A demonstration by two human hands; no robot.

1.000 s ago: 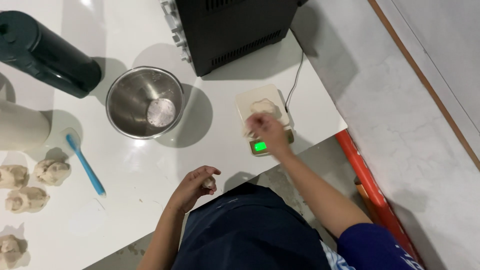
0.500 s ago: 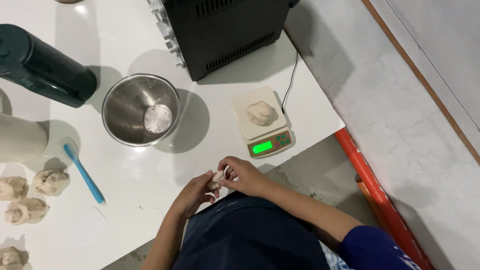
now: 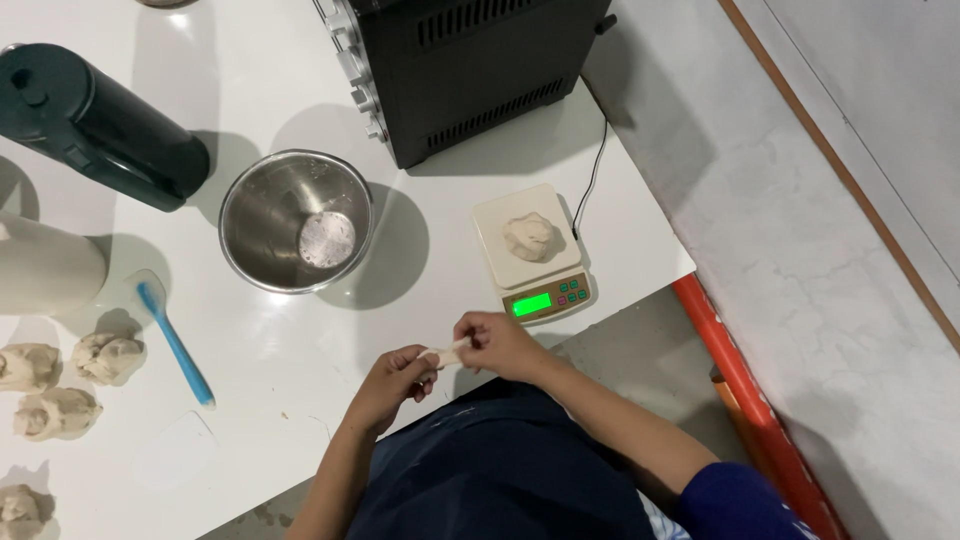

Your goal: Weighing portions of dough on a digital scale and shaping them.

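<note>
My left hand (image 3: 392,380) and my right hand (image 3: 498,344) meet at the near edge of the white table (image 3: 250,330). Between their fingertips they pinch a small pale piece of dough (image 3: 443,353), stretched a little. Just beyond them stands a small kitchen scale (image 3: 552,298) with a lit green display. A lump of dough (image 3: 530,236) rests on its platform. An empty steel bowl (image 3: 296,220) sits left of the scale.
Several dough lumps (image 3: 108,357) lie at the left, beside a blue spatula (image 3: 172,341). A dark bottle (image 3: 95,125) lies at the far left, with a pale cylinder (image 3: 45,268) below it. A black appliance (image 3: 470,70) stands behind. An orange bar (image 3: 745,400) runs along the floor on the right.
My right hand left the scale and came back to my left hand; the two now pull the small dough piece between them. The lump stays on the scale.
</note>
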